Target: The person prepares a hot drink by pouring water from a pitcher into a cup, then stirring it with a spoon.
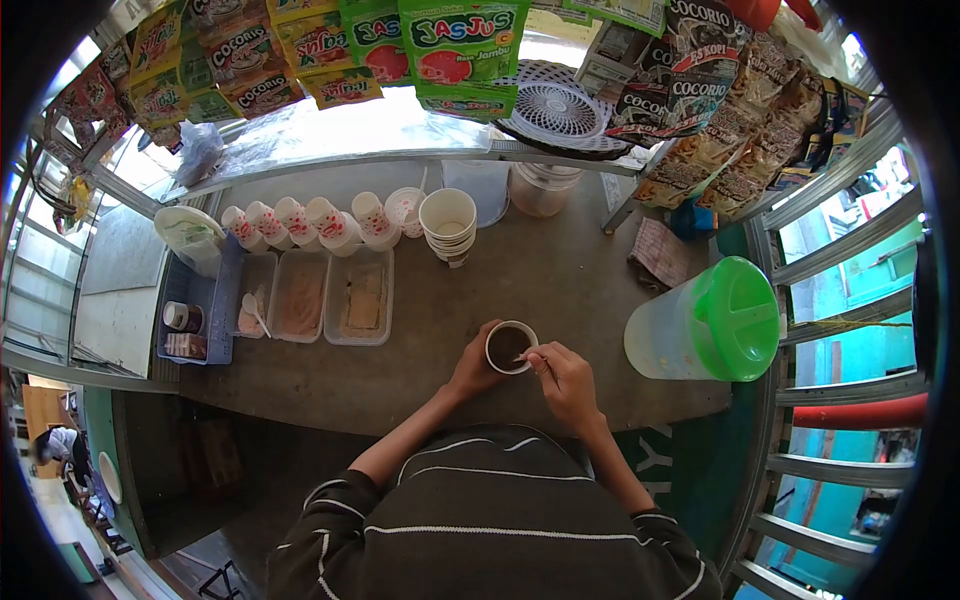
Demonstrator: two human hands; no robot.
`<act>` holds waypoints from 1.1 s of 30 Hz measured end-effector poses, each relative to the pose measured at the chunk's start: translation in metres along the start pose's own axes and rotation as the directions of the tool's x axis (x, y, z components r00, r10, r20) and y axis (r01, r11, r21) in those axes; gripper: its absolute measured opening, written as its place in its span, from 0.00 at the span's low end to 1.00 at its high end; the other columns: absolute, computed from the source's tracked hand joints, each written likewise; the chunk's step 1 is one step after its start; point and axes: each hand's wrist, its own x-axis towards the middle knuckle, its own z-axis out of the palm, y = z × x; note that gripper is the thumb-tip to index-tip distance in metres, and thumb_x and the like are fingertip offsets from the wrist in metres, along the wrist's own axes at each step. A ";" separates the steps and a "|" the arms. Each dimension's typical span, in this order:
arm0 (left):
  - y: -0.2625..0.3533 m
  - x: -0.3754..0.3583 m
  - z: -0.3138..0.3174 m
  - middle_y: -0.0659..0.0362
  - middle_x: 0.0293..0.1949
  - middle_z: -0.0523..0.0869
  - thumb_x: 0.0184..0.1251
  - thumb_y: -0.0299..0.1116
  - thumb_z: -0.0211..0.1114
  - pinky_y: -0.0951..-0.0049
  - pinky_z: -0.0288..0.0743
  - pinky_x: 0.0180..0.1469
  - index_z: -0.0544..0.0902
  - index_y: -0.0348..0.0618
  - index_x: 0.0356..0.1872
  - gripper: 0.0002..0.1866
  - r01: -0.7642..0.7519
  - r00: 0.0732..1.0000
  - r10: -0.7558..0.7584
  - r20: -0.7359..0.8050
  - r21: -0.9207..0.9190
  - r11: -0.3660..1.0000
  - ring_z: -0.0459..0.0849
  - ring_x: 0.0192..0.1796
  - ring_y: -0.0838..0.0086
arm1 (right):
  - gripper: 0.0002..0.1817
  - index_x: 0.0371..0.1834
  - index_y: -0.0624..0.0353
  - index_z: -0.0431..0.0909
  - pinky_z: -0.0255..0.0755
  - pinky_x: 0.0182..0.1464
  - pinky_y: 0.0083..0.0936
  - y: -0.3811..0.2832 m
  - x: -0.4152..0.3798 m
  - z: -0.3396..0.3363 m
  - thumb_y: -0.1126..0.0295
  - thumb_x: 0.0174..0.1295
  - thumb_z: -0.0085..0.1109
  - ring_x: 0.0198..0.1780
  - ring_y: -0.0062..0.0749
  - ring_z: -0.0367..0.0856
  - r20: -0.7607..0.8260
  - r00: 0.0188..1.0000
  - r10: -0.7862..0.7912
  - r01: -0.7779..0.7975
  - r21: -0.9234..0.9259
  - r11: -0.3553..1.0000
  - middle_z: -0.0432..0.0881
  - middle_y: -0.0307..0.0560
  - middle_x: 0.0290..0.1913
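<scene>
A white paper cup with dark brown liquid in it stands near the front edge of the counter. My left hand is wrapped round the cup's left side. Over the cup's right rim, my right hand pinches a small spoon, whose lower end dips into the liquid. Most of the spoon's handle is hidden by my fingers. Beyond the cup stands a stack of larger paper cups.
Three plastic tubs of powder and a blue basket sit at left, with rows of small cups behind. At right is a green-lidded container; a folded cloth lies behind it. Sachets hang overhead.
</scene>
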 end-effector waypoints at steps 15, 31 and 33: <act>-0.005 -0.001 0.001 0.53 0.51 0.80 0.44 0.33 0.80 0.69 0.76 0.54 0.67 0.40 0.60 0.41 0.030 0.999 -0.029 0.028 -0.035 0.999 0.82 0.53 0.66 | 0.09 0.37 0.55 0.83 0.70 0.35 0.34 -0.004 -0.002 0.000 0.65 0.65 0.55 0.32 0.44 0.80 0.027 0.999 -0.039 0.040 -0.021 0.999 0.82 0.45 0.32; -0.003 0.000 0.000 0.52 0.53 0.79 0.43 0.37 0.81 0.67 0.76 0.55 0.67 0.39 0.60 0.42 -0.013 1.000 0.013 -0.001 0.027 1.000 0.81 0.54 0.63 | 0.12 0.35 0.57 0.81 0.68 0.35 0.34 -0.004 -0.003 0.002 0.62 0.67 0.53 0.30 0.44 0.78 0.052 0.998 -0.024 0.024 0.008 1.000 0.81 0.46 0.30; -0.003 0.000 0.000 0.52 0.53 0.79 0.44 0.36 0.81 0.68 0.75 0.55 0.67 0.39 0.60 0.41 0.039 0.999 -0.038 0.019 -0.039 0.998 0.81 0.54 0.63 | 0.11 0.36 0.57 0.81 0.70 0.36 0.34 -0.002 -0.003 0.004 0.63 0.67 0.53 0.32 0.43 0.80 0.048 0.999 -0.021 0.020 0.024 1.000 0.82 0.46 0.31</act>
